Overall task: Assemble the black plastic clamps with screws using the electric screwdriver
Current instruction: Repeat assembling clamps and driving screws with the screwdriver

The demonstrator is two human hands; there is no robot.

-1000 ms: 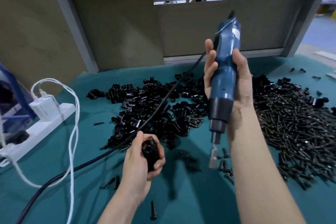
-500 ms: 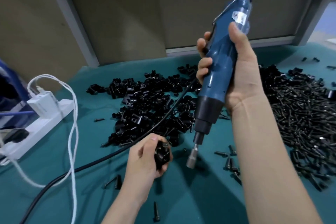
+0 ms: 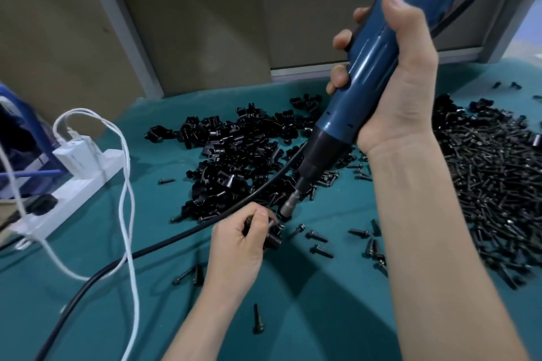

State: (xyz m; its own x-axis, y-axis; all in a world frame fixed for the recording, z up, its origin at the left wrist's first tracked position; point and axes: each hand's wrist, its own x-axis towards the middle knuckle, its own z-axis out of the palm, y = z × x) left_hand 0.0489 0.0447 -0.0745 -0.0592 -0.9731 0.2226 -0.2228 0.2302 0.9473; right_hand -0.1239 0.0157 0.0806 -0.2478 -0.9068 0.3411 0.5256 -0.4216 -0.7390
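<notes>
At the upper right of the frame the right hand (image 3: 401,91) wraps its fingers round the blue electric screwdriver (image 3: 366,67), tilted with its bit down at centre; just below the bit the left hand (image 3: 237,243) pinches 1 black clamp (image 3: 272,239) over the green table (image 3: 322,316); the clamp pile (image 3: 240,155) lies behind, the screw pile (image 3: 492,184) at right.

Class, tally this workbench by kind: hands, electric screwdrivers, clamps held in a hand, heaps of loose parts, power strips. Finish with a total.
2 hands: the left hand, the right hand
1 electric screwdriver
1 clamp, held in the left hand
2 heaps of loose parts: the clamp heap, the screw heap
1 power strip
Total: 7
</notes>
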